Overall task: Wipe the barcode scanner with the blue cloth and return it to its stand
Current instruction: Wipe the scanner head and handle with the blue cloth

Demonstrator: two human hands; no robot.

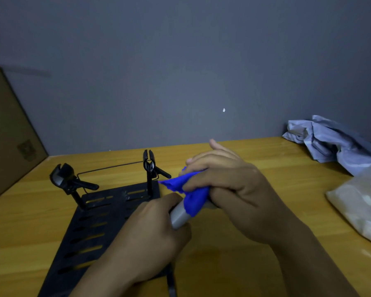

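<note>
My left hand [152, 236] grips the grey handle of the barcode scanner [178, 217] just above the table, at the middle of the view. My right hand [225, 185] presses the blue cloth [193, 196] around the scanner's upper part, which the cloth and fingers hide. A dark cable [171, 281] hangs down from under my left hand. The stand [99, 219] is a black slotted plate on the left, with two black clamps [65, 179] on posts at its far end; nothing sits in it.
A wooden table [234, 264] runs up to a grey wall. A cardboard box [7, 133] leans at far left. Crumpled grey plastic [330, 142] lies at the back right, and a clear plastic bag [364, 213] at the right edge.
</note>
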